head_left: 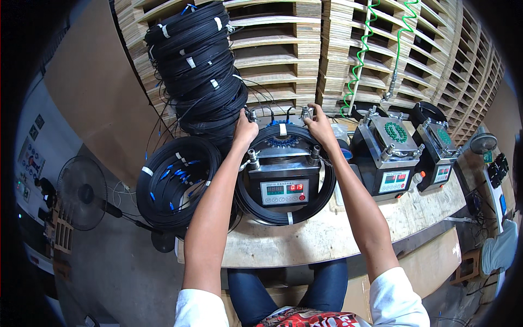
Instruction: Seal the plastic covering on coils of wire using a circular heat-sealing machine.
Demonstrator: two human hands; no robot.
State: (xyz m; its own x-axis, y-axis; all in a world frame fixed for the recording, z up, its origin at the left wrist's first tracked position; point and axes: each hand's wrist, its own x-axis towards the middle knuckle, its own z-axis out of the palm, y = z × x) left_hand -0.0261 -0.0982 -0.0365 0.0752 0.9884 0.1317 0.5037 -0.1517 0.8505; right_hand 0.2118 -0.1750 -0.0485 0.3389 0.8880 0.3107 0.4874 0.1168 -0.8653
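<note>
In front of me stands a bench polishing machine with a steel top and a lit control panel (285,192). A coil of black cable (290,219) loops around it, tied with white tape. Blue connectors (282,141) sit in a ring on its top plate, partly behind the coil. My left hand (246,129) pinches a metal knob at the far left corner, mostly hidden by the fingers. At the far right corner, my right hand (320,128) has thumb and forefinger around a matching metal knob (306,112). Both forearms reach past the coil's sides.
Black cable coils (190,65) rise in a tall stack behind on the left; another coil with blue connectors (177,180) lies nearer. Two similar machines (389,141) stand right on the wooden table (305,242). Pallets (272,54) stand behind, with green air hoses (362,49) hanging. A fan (87,191) is left.
</note>
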